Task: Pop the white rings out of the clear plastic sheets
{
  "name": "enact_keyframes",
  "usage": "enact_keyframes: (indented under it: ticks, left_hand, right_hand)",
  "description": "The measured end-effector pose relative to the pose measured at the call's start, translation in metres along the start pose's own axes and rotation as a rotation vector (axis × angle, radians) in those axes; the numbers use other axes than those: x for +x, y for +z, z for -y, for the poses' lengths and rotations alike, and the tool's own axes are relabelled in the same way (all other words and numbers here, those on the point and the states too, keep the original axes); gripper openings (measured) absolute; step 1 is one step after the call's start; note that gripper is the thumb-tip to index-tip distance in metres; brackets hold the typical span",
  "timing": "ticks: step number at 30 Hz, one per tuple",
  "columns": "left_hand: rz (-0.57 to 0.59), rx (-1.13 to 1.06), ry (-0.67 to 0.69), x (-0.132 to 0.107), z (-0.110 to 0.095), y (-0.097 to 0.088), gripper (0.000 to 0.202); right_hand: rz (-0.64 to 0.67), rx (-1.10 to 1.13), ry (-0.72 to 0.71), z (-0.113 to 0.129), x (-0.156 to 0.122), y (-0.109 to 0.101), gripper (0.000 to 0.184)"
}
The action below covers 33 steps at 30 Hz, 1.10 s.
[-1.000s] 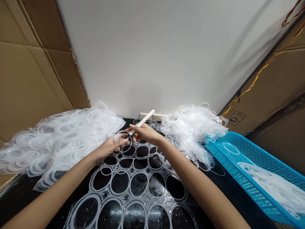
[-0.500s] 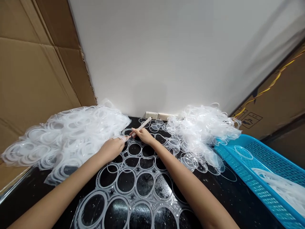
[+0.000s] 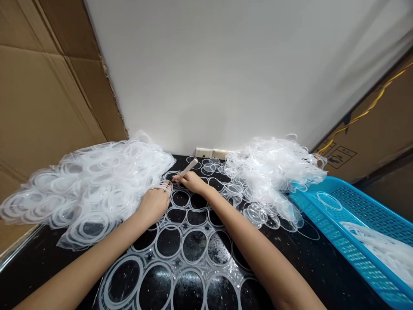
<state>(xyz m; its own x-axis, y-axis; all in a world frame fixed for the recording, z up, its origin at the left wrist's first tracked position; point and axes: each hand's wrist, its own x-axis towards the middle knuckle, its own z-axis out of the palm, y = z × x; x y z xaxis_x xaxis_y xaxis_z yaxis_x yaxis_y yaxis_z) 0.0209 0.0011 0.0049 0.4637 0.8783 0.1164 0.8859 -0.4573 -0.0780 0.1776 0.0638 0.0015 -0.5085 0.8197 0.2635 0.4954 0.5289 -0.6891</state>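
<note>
A slim whitish stick-like tool (image 3: 189, 167) slants up out of my right hand (image 3: 192, 182), whose fingers are closed round it. Just left of it, my left hand (image 3: 156, 201) has its fingers bent, with clear plastic rings (image 3: 166, 186) looped about them. The two hands nearly meet over the far part of a clear plastic sheet (image 3: 206, 263) patterned with rows of round cut-outs. This sheet lies flat on the black speckled table (image 3: 309, 260), between and under my forearms. The tool's lower end is hidden by my fingers.
Left of my hands lies a heap of ringed plastic sheets (image 3: 93, 172). A tangled pile of thin clear rings (image 3: 267, 172) is at the right. A blue basket (image 3: 346, 247) with white plastic pieces stands beyond it. Cardboard (image 3: 48, 94) and a white panel (image 3: 219, 77) enclose the back.
My right hand and the tool have shifted slightly left, closer to my left hand. The rings on the left fingers now show more plainly. The view has turned a little.
</note>
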Motion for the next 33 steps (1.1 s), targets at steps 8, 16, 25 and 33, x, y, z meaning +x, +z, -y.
enact_keyframes:
  ticks: [8,16,25,33]
  left_hand:
    - [-0.016,-0.097,-0.042,0.001,-0.001,-0.004,0.043]
    - [-0.053,-0.356,-0.039,-0.002,0.002,0.002,0.041]
    - [-0.099,-1.103,-0.171,0.005,0.015,-0.043,0.050]
    - [0.628,-2.081,-0.231,0.003,-0.062,-0.076,0.034]
  right_hand:
    - [-0.042,-0.092,-0.137,0.001,0.005,0.009,0.011]
    - [-0.645,-0.089,0.135,-0.025,0.002,-0.082,0.042]
    - [-0.088,0.374,0.158,0.049,-0.068,-0.081,0.036]
    - [-0.087,0.558,0.264,0.069,-0.126,-0.104,0.033]
